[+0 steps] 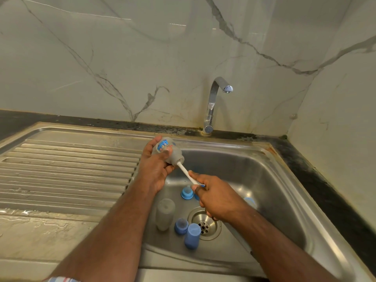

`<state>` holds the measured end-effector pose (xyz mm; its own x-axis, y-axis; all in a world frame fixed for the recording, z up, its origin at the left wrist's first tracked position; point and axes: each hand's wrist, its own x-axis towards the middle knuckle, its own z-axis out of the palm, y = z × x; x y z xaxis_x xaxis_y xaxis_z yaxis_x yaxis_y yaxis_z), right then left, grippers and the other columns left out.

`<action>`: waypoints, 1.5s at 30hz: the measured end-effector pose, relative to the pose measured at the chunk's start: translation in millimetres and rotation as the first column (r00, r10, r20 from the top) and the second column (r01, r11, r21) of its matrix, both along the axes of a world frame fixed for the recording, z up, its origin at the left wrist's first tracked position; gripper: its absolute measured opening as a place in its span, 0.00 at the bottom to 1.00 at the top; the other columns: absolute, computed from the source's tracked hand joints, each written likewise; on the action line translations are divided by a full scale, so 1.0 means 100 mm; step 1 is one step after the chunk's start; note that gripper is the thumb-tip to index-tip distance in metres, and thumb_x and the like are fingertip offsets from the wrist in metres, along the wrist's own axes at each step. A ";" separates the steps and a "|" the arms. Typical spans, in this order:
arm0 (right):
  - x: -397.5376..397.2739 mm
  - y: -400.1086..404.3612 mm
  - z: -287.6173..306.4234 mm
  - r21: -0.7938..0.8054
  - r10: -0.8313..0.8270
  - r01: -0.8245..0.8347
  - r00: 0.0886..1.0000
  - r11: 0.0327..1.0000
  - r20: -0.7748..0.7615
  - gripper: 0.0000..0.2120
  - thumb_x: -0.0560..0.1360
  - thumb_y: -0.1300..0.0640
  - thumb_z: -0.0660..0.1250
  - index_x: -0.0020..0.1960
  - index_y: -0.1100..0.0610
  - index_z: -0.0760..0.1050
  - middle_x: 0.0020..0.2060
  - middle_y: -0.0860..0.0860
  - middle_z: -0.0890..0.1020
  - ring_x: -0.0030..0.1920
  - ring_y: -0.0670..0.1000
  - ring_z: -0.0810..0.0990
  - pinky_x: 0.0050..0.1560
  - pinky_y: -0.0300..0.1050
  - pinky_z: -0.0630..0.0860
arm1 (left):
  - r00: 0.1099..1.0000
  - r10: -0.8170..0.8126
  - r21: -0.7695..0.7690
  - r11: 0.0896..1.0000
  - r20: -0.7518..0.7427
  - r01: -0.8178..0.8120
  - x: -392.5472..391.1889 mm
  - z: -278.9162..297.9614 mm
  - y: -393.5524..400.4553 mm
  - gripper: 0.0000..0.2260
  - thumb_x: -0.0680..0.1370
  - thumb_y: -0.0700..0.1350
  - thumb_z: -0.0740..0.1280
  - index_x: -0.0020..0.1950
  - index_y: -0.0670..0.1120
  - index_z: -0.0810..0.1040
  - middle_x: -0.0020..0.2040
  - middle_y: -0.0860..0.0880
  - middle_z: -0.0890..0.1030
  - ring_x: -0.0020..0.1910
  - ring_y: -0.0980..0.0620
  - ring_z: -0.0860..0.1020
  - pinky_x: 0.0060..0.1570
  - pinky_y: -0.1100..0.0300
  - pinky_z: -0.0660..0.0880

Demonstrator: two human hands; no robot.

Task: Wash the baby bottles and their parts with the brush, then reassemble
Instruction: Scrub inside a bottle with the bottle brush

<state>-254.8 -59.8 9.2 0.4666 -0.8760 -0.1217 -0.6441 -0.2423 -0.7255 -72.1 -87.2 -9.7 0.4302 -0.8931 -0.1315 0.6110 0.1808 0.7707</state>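
Two hands are working over the sink basin point(274, 180). The left hand point(154, 169) is wrapping its fingers and thumb around a printed baby bottle point(165, 148), tilting its mouth down toward four o'clock, probably so the brush can enter straight and any water can drain into the basin. The right hand point(213, 198) is pinching the white handle of the bottle brush point(186, 173), whose bristle head is sitting at the bottle's mouth.

Waiting on the basin floor are a second, clear bottle point(165, 213) lying at seven o'clock from the hands, a blue nipple ring point(186, 192) just beneath them, and two blue caps point(187, 231) beside the drain point(204, 222). These are likely left there to be scrubbed in turn.

Open room lies mostly toward three o'clock, where the basin floor is bare up to its sloping wall. The ribbed drainboard point(71, 165) at nine o'clock is offering a landing place for clean parts. The faucet point(213, 102) is standing at twelve o'clock, with no water visibly running.
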 end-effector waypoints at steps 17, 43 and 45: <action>0.00 0.02 0.01 -0.344 0.016 -0.133 0.946 0.930 -0.323 0.24 0.84 0.54 0.56 0.79 0.41 0.59 0.53 0.53 0.83 0.48 0.53 0.80 0.50 0.49 0.77 | 0.998 0.057 0.041 0.998 0.005 -0.057 -0.02 0.00 0.00 0.20 0.79 0.35 0.69 0.67 0.53 0.77 0.60 0.42 0.79 0.54 0.40 0.84 0.41 0.48 0.85; -0.01 0.02 0.06 0.397 -0.132 -0.077 0.871 0.914 0.473 0.20 0.83 0.59 0.62 0.72 0.43 0.72 0.30 0.53 0.74 0.22 0.45 0.66 0.19 0.36 0.62 | 0.987 -0.053 -0.040 0.998 -0.155 0.047 0.02 -0.03 -0.02 0.17 0.81 0.36 0.67 0.67 0.53 0.75 0.66 0.38 0.77 0.58 0.37 0.82 0.52 0.41 0.83; 0.02 0.02 0.00 0.208 -0.046 -0.019 0.953 0.978 0.301 0.21 0.83 0.57 0.62 0.73 0.40 0.70 0.30 0.50 0.74 0.22 0.44 0.68 0.21 0.37 0.64 | 0.988 -0.039 -0.024 0.999 -0.151 0.036 0.04 -0.04 -0.02 0.19 0.81 0.35 0.67 0.69 0.52 0.75 0.65 0.38 0.77 0.58 0.37 0.82 0.49 0.42 0.83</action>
<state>-252.8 -58.2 8.7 0.4977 -0.8533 -0.1555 -0.3887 -0.0592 -0.9194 -68.4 -89.1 -13.3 0.3730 -0.9115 -0.1733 0.7268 0.1709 0.6653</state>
